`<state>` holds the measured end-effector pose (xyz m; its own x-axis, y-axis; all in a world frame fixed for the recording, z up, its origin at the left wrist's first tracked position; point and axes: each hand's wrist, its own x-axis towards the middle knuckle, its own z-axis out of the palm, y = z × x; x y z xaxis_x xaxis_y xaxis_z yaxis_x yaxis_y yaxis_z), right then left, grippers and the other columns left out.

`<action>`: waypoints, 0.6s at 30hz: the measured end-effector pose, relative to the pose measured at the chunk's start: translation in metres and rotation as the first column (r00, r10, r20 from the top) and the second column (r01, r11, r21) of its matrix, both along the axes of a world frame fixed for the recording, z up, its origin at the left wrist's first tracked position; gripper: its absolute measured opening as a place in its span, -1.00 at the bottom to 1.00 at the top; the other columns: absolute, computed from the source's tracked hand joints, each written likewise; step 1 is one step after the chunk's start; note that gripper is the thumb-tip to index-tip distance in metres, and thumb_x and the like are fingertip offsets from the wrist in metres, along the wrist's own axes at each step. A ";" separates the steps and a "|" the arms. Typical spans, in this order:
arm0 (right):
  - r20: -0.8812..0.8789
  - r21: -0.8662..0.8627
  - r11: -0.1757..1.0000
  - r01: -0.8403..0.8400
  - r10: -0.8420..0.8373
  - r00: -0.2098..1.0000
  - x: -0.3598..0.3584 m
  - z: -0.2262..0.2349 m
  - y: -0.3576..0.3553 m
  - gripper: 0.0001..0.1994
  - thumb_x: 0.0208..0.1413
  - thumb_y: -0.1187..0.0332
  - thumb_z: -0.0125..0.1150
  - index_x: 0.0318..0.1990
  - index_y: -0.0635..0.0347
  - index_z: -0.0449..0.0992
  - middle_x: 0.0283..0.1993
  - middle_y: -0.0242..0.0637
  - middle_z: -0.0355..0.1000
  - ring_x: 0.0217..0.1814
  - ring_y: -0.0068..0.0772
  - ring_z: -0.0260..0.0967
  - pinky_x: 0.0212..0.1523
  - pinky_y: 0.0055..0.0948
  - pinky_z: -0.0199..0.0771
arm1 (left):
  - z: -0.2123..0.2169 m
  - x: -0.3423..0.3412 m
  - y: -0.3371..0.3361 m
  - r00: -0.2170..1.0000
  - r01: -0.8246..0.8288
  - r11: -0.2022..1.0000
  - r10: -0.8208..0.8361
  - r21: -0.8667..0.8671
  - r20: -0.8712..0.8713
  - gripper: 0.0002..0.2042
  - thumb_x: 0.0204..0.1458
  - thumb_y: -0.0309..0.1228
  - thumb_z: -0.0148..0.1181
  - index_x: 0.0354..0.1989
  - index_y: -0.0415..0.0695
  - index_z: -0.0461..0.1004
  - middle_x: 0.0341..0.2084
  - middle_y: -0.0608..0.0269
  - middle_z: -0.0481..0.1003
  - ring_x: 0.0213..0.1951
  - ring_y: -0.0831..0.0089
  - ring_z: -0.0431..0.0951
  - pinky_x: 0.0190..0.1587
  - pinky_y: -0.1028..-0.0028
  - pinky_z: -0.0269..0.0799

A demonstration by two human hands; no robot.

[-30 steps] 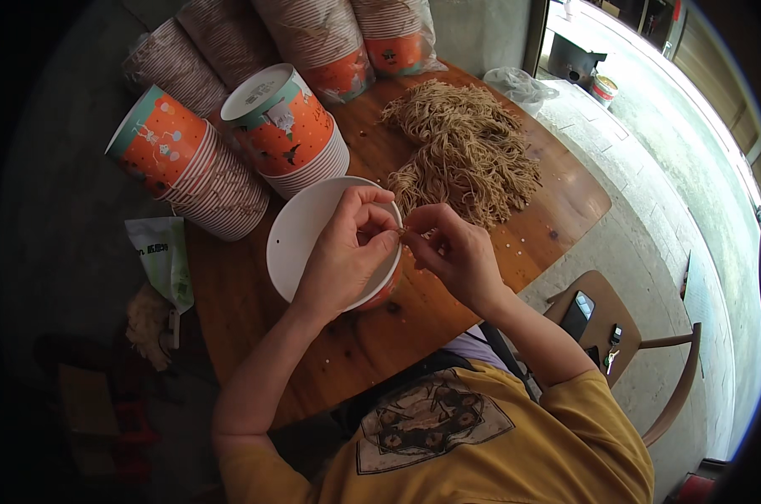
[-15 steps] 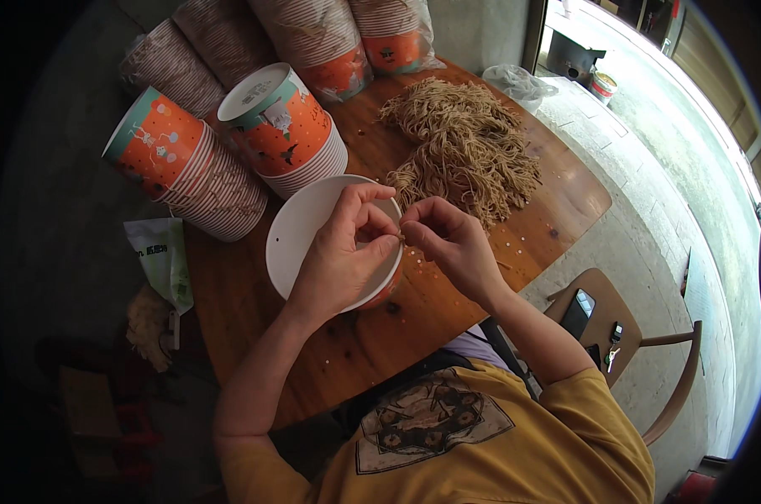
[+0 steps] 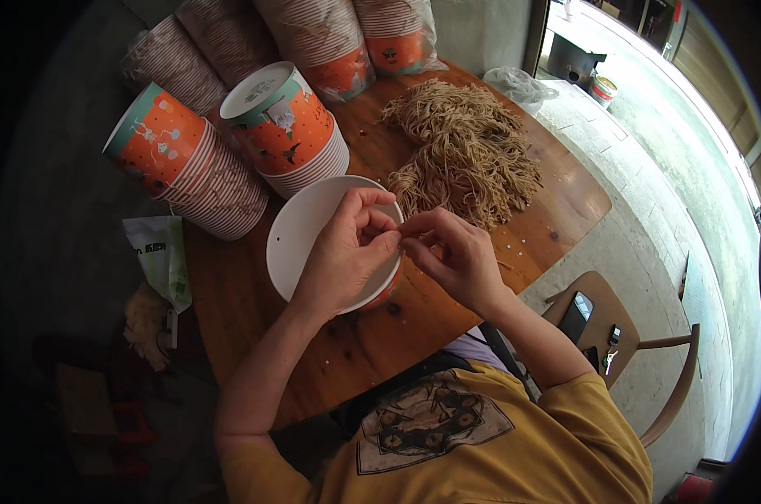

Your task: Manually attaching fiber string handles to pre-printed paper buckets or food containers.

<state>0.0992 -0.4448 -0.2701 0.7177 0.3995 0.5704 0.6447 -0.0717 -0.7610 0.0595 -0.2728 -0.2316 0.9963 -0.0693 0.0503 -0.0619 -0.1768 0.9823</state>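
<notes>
My left hand is over a large white paper bucket on the wooden table, its thumb and fingers pinched at the bucket's right rim. From the right, my right hand meets it, thumb and forefinger pinched too. The fingertips of both hands come together there around something too small to make out. Inside the bucket a small dark speck shows on the white wall; my left hand hides part of the bucket. Just beyond my right hand lies a heap of tan, tangled strands.
Two stacks of orange paper buckets stand at the left, with plastic-wrapped stacks behind. Small pale bits dot the wooden table. At the right, a chair holds a phone and keys. A clear plastic bag lies at the far edge.
My right hand's fingers have shifted slightly up and over toward my left fingertips, its forefinger now straighter. The left hand has stayed nearly still.
</notes>
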 end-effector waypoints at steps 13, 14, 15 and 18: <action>-0.346 0.105 0.992 -0.075 0.108 0.932 -0.001 -0.002 0.005 -0.89 0.21 0.41 0.07 -0.23 0.26 0.37 -0.43 -0.34 0.44 -0.44 -0.61 0.43 -0.49 -0.60 0.38 | -0.004 -0.006 0.000 0.997 0.027 0.978 -0.043 0.206 0.071 -0.75 0.17 -0.56 -0.02 0.02 -0.22 0.26 -0.31 0.36 0.36 -0.23 0.65 0.37 -0.08 0.59 0.33; -0.437 0.139 0.986 -0.089 0.142 0.888 -0.001 -0.002 0.005 -0.88 0.22 0.40 0.06 -0.24 0.28 0.36 -0.45 -0.33 0.43 -0.44 -0.58 0.43 -0.44 -0.55 0.43 | -0.004 -0.006 -0.001 0.997 0.026 0.978 -0.042 0.205 0.071 -0.75 0.17 -0.56 -0.02 0.02 -0.22 0.26 -0.31 0.36 0.36 -0.23 0.65 0.37 -0.08 0.59 0.33; -0.437 0.139 0.986 -0.090 0.142 0.888 -0.001 -0.002 0.005 -0.88 0.22 0.40 0.06 -0.24 0.28 0.36 -0.45 -0.33 0.43 -0.44 -0.58 0.43 -0.44 -0.55 0.43 | -0.003 -0.007 -0.001 0.995 0.004 0.971 -0.028 0.240 0.096 -0.79 0.18 -0.56 -0.02 -0.02 -0.23 0.28 -0.30 0.35 0.37 -0.23 0.64 0.38 -0.09 0.58 0.33; -0.478 0.204 0.974 -0.096 0.184 0.859 0.002 -0.009 0.005 -0.87 0.24 0.38 0.04 -0.25 0.27 0.36 -0.47 -0.39 0.42 -0.48 -0.67 0.34 -0.47 -0.62 0.36 | -0.002 -0.007 -0.003 0.985 -0.045 0.942 -0.014 0.332 0.172 -0.85 0.19 -0.54 -0.03 -0.10 -0.24 0.33 -0.30 0.33 0.39 -0.23 0.61 0.39 -0.10 0.55 0.35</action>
